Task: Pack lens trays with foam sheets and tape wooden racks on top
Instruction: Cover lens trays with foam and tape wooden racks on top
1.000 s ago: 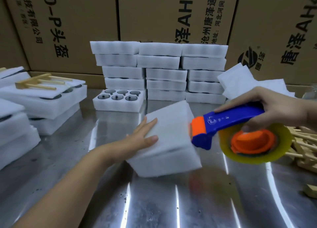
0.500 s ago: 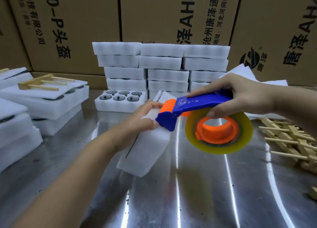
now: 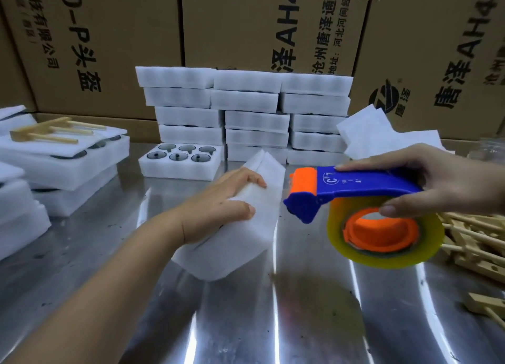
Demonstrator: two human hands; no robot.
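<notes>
Head, tape dispenser (image 3: 355, 187) nose left, tray (image 3: 240, 254) tilted

Cardboard cartons (image 3: 246, 21): "唐泽 AH4", "头盔", "沧州唐泽通信"; tape dispenser (image 3: 369, 184): "C" logo.

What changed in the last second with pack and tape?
The left hand, flat on the foam pack a second ago, now holds it tipped up on its edge. The tape dispenser in the right hand swung left to the pack, then back right, clear of it. The stacked trays behind stayed put.
</notes>
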